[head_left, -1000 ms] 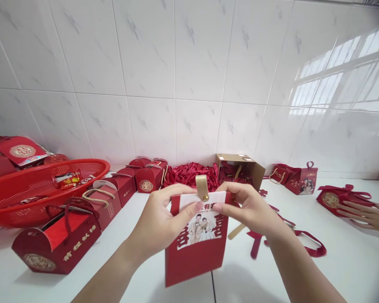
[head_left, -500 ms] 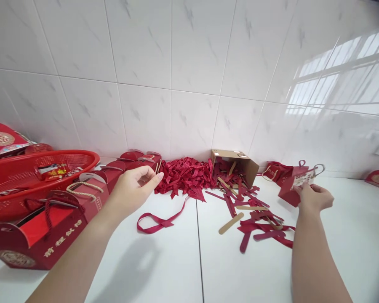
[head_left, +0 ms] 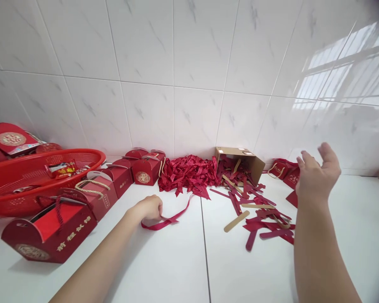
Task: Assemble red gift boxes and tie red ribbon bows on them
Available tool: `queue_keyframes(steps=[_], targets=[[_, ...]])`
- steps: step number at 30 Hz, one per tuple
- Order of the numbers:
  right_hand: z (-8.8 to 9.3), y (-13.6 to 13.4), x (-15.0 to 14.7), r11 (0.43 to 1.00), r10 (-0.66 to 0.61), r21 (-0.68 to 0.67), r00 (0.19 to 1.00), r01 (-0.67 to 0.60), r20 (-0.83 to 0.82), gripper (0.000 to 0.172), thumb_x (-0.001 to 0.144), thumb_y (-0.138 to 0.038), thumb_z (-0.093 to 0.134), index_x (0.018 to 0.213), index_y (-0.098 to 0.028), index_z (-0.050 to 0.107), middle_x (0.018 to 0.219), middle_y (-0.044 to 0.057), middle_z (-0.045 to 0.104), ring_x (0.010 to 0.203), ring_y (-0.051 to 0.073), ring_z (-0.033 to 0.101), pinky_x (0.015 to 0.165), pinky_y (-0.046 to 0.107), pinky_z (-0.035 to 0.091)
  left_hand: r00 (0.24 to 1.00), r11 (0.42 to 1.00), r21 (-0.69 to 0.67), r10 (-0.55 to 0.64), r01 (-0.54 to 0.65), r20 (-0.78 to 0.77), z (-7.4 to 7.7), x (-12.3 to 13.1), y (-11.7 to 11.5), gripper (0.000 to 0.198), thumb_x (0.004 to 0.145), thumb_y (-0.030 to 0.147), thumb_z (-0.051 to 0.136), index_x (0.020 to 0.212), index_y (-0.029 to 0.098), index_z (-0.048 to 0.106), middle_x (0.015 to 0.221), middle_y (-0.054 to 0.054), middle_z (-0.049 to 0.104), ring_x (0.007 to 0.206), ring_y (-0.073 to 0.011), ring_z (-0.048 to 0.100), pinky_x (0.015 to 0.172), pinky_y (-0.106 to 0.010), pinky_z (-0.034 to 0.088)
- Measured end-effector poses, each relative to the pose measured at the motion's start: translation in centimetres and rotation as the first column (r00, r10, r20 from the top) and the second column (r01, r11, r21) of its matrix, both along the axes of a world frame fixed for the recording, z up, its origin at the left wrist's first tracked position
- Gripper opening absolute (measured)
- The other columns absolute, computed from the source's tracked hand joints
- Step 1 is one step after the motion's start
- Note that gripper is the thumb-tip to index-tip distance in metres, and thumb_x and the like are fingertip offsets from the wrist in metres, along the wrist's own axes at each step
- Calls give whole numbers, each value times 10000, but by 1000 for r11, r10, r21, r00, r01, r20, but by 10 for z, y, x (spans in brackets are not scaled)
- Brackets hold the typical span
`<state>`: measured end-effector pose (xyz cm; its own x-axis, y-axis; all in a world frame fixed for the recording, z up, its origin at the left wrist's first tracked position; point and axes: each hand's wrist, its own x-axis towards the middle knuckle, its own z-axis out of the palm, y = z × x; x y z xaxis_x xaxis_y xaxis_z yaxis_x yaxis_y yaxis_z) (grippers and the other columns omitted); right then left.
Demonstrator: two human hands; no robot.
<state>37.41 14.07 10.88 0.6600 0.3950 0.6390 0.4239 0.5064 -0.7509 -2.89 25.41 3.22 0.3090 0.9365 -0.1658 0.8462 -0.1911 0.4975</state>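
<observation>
On the white table, my left hand (head_left: 149, 208) has its fingers curled down over one end of a loose dark-red ribbon (head_left: 164, 224). The rest of the ribbon trails right toward a heap of red ribbons (head_left: 189, 172) against the wall. My right hand (head_left: 318, 174) is raised at the right, fingers apart and holding nothing. Behind and below it, a small red box (head_left: 292, 198) is mostly hidden by the hand and wrist.
Red gift boxes with rope handles (head_left: 61, 227) line the left side, beside a red plastic basket (head_left: 91, 156) with wrapped items. A cardboard box (head_left: 257, 168) lies on its side, spilling red and tan strips (head_left: 236, 221). A tiled wall (head_left: 196, 113) closes the back.
My left hand has come down from above the table onto the loose ribbon. My right hand has let go of the small red box and lifted, its fingers spreading.
</observation>
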Motion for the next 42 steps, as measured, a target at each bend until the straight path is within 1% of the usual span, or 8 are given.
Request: queue_keyframes(steps=[2,5,10,18,26,31,37,42], targets=[[12,-7,-37,993,71,96,997,-73,30,417,800,-328,592,1200,-257,499,1200,88,552,1076,243,560,922,427,457,998,1000,13,-20,19,67,3,3,-2,189,445,272,697,477,191,529,545,-14,597,598,-226,596,562,-300,439],[19,-14,-96,965,246,-135,951,-223,187,217,812,-344,598,975,-210,646,974,65,647,954,210,604,877,392,473,967,997,59,-65,52,248,26,15,-15,219,693,409,563,709,191,555,649,-16,634,691,-194,632,640,-278,465],[0,-12,-166,650,726,-597,616,-470,306,312,885,-436,487,884,-210,703,1047,77,642,950,217,605,836,374,481,758,980,134,-197,145,622,73,40,-68,352,873,501,404,770,184,517,539,29,536,538,-128,544,624,-262,459],[-9,-11,-188,541,804,-211,574,-814,-154,259,804,-432,627,898,-213,727,945,65,702,931,205,631,902,396,478,790,963,188,-267,194,552,86,52,-106,320,887,467,423,745,193,510,526,56,426,485,-95,399,457,-204,296],[14,5,-97,830,551,263,651,-491,-522,150,673,-252,775,780,-193,688,807,-15,666,702,87,604,738,259,503,832,957,231,-271,177,484,107,28,-104,345,874,459,435,676,182,491,500,58,370,455,-83,343,436,-203,272],[16,9,-38,931,366,244,675,-273,-641,66,790,-253,657,830,-201,663,1025,13,621,739,56,576,641,213,445,904,963,171,-255,207,344,115,0,-94,375,883,477,387,672,191,504,517,46,410,480,-106,415,481,-215,335],[16,3,4,968,248,202,698,-150,-672,93,815,-249,597,727,-245,566,1354,-5,485,853,116,605,606,298,461,976,926,308,195,-217,99,74,-22,-6,325,882,401,353,970,158,550,1005,-105,627,918,-229,599,751,-297,454],[23,-15,-22,950,265,254,898,-181,-350,79,706,-261,735,776,-258,700,1087,82,643,974,229,626,774,410,503,904,824,410,428,-392,4,41,-15,63,683,804,435,501,1348,85,282,1445,-285,231,1324,-432,235,991,-501,299]])
